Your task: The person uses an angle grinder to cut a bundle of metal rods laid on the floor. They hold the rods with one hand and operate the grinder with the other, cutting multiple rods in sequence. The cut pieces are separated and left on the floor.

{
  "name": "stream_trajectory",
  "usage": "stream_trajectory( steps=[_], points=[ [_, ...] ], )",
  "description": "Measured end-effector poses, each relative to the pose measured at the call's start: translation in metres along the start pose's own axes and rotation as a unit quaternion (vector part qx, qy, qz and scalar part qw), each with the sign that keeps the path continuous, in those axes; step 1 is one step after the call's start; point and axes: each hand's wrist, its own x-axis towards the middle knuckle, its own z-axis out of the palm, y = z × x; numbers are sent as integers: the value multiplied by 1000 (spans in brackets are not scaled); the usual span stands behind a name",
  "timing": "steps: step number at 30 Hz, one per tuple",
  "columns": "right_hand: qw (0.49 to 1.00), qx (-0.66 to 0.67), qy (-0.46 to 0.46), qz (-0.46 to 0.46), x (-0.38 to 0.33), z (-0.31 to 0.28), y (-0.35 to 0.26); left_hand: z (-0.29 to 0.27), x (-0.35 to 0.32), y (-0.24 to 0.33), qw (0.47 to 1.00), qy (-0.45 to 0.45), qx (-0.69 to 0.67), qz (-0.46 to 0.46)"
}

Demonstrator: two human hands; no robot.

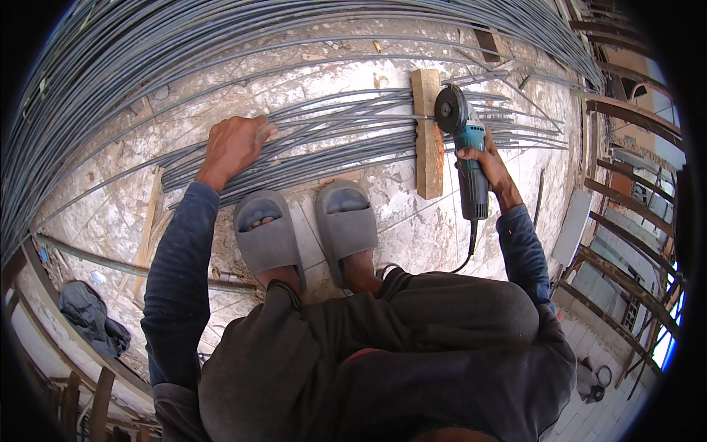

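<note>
My right hand [489,163] is wrapped round the body of a teal and black angle grinder [472,177]. Its disc [447,108] stands beside a wooden block [429,158], close to a bar that lies across the block; whether they touch I cannot tell. Over the left part of a bundle of grey steel bars [331,147], my left hand [234,147] is closed on a steel bar. The bar runs out from both sides of that hand, and the fingers' undersides are hidden. Several bars cross the block and stick out past it on the right.
Many long steel bars [88,96] sweep along the far and left sides. My sandalled feet [346,221] are close to the bundle. The grinder's black cord [470,250] trails toward my knee. A black plastic bag [92,317] lies at left, and wooden slats [633,280] stand at right.
</note>
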Motion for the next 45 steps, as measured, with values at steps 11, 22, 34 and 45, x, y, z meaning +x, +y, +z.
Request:
stream_trajectory(
  steps=[11, 22, 34, 45],
  points=[
    [1000, -2, -5, -7, -10, 5, -3, -3, 1, 2, 1000, -7, -4, -11],
    [1000, -10, 1, -12, -19, 4, 6, -4, 3, 4, 1000, -15, -13, -12],
    [999, -35, 18, -25, -25, 10, 3, -5, 1, 4, 1000, 9, -3, -11],
    [999, -40, 2, -4, -21, 6, 5, -2, 1, 0, 1000, 10, -5, 4]
  ],
)
